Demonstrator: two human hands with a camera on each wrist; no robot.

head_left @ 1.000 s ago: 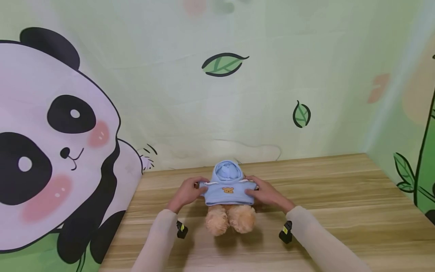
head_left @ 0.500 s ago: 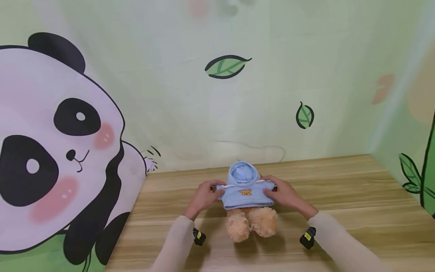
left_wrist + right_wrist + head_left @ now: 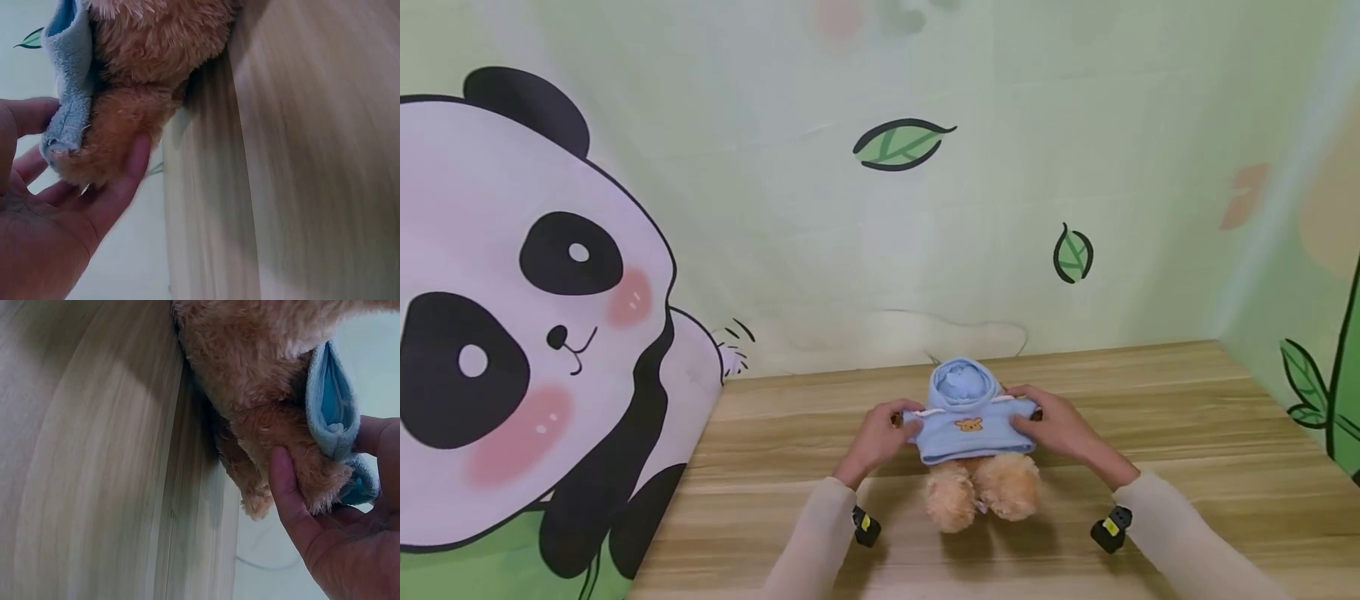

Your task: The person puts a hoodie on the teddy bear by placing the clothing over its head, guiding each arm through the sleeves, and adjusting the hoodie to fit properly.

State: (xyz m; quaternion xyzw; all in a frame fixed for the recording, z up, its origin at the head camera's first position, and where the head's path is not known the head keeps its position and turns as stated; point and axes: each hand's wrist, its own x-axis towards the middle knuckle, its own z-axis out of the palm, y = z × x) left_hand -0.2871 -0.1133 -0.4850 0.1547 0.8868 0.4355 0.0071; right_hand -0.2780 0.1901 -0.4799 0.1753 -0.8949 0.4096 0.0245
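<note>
A light blue hoodie (image 3: pixel 973 433) with a small brown animal badge lies over a tan plush toy (image 3: pixel 981 492), whose fluffy legs stick out below the hem. Its head is hidden behind the hood. My left hand (image 3: pixel 880 435) pinches the left sleeve end together with a furry arm of the plush toy (image 3: pixel 119 131), thumb on the cloth and fingers under the fur. On the other side my right hand (image 3: pixel 1063 427) grips likewise. In the right wrist view, the hoodie's cloth (image 3: pixel 331 406) sits beside the furry arm, not around it.
The plush toy is over a wood-grain table (image 3: pixel 790 417). Behind it hangs a pale green backdrop (image 3: pixel 790 250) with a large printed panda (image 3: pixel 602 350) on the left and printed leaves. A black wrist camera (image 3: pixel 867 527) hangs below the left sleeve.
Both hands have shifted to the right in the head view, carrying the hoodie and plush toy along. The hold on both sides looks the same. The head view itself has swung slightly.
</note>
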